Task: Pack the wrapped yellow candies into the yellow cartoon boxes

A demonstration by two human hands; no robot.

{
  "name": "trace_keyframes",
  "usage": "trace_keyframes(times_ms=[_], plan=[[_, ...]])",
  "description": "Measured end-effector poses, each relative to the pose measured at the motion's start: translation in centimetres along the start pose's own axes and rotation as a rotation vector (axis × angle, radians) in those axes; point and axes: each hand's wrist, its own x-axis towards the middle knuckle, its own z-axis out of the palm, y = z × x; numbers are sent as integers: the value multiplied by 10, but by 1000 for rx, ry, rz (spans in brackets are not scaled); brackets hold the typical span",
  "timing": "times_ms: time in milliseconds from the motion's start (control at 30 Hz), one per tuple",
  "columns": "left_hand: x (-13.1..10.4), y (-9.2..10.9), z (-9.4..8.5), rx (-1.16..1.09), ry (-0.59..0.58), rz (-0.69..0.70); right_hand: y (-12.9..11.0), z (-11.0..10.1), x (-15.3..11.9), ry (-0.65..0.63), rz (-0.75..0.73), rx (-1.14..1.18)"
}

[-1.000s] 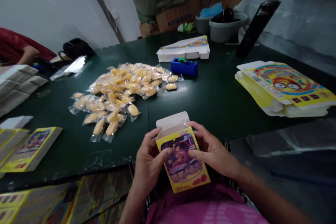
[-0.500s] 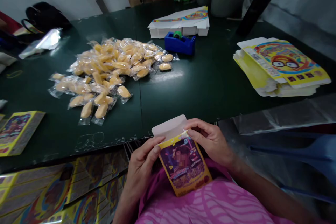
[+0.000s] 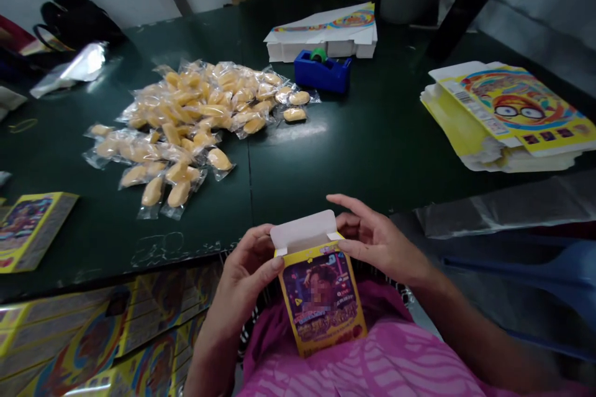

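A yellow printed carton [image 3: 321, 298] leans on my lap at the table's front edge. Its white top flap [image 3: 305, 229] stands up, with small side tabs at both top corners. My left hand [image 3: 249, 276] grips the upper left edge, thumb on the front and fingers behind. At the upper right corner, my right hand [image 3: 377, 242] holds the carton with its thumb in front; the index finger is stretched out above the flap. Beyond the carton lies a pile of yellow pieces in clear wrappers [image 3: 200, 105] on the dark green table [image 3: 288, 167].
A blue tape dispenser [image 3: 322, 72] sits before a stack of white folded cartons [image 3: 321, 37]. Flat yellow cartons [image 3: 516, 111] are stacked at right. A closed yellow box [image 3: 35, 229] lies at left. More boxes [image 3: 93, 335] are below the table edge. A blue stool [image 3: 549, 279] stands at right.
The carton has turned more upright, and its top flap and side tabs show more clearly. My right index finger has lifted off the flap. The view has shifted slightly.
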Motion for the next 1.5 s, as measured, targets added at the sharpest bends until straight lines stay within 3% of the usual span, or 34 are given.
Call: trace_keyframes(times_ms=[67,200,300,433,700,1033,1233,1367,1500], plan=[[-1,5,-2,104,-3,34,-1,-3,-1,-30,-39,-71],[-6,9,1,261,35,61,7,-3,-9,69,-155,-166],[-10,8,7,227,19,19,8,0,-15,58,-106,-116],[-6,10,16,223,99,32,-3,3,-12,33,-29,-136],[15,35,15,354,-10,40,-20,6,11,45,-17,-242],[-4,10,15,668,89,451,3,2,-9,181,-298,-391],[-5,-9,11,790,71,632,13,3,-20,150,-455,-570],[-11,-17,14,857,66,675,24,9,-26,174,-458,-557],[-18,-7,16,854,111,690,26,19,-26,233,-323,-320]])
